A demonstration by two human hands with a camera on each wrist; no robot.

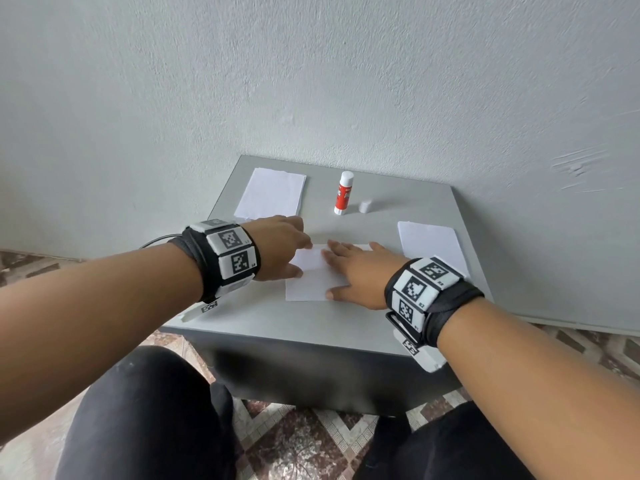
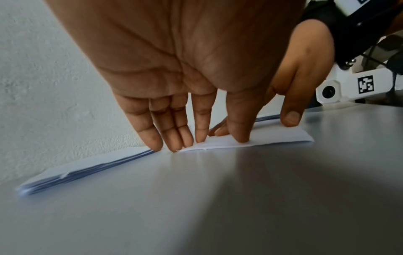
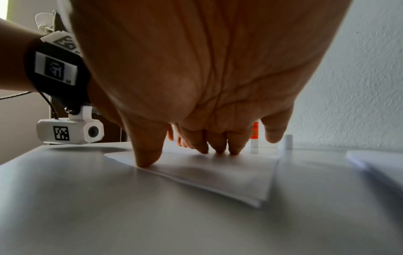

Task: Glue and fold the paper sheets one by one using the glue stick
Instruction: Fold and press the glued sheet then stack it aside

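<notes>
Head view, taken from the left: a stack of paper sheets [image 1: 272, 197] lies at the far left of the grey table [image 1: 346, 320], just beyond the left hand [image 1: 280, 247]. That hand reaches in with its fingers fairly straight. The left wrist view shows its fingertips [image 2: 174, 143] pressing down at the left edge of the folded sheet [image 1: 313, 284], thumb planted on the paper. It is pressing, not gripping.

The folded sheet sits at the middle of the table, near the front, between the two hands. It is thin, light and limp. My guess is that it will slide on the smooth tabletop and spring open unless pinned. It is best held flat under the pads near the crease, or lifted by a corner or free edge. Fresh glue may let the layers shift.

Behind it the glue stick [image 1: 343, 192] stands upright with its glue end bare, and its cap [image 1: 365, 206] sits just beside it to the right.

The right hand [image 1: 360, 275] lies flat, palm down, over the right part of the folded sheet. Its fingers are spread and straight with the tips on the paper, and the thumb [image 3: 146, 158] is at the near edge, clasping nothing. Farther right, a second pile of paper [image 1: 431, 245] rests near the table's right edge.
</notes>
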